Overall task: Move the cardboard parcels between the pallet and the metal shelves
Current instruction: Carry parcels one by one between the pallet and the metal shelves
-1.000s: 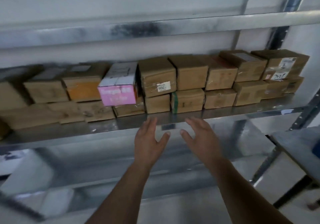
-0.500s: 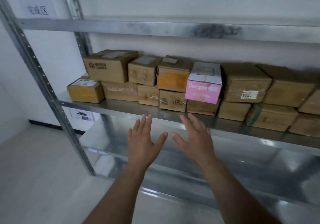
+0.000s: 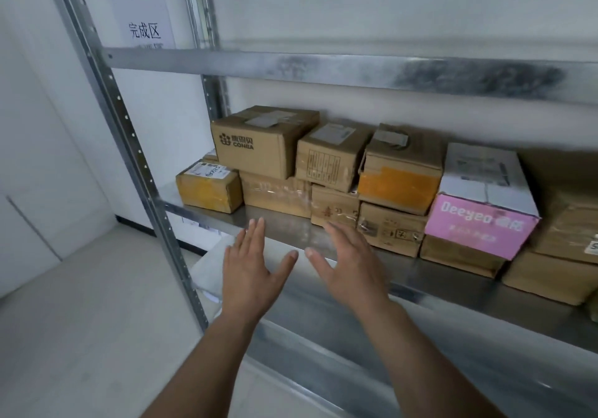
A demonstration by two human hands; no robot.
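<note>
From the head view, both the left hand (image 3: 250, 275) and right hand (image 3: 348, 267) reach empty, fingers spread flat, toward cardboard parcels (image 3: 276, 192) stacked two high on the metal shelf (image 3: 453, 291). Tugging a lower box could topple those above. White walls, pale floor.
</note>
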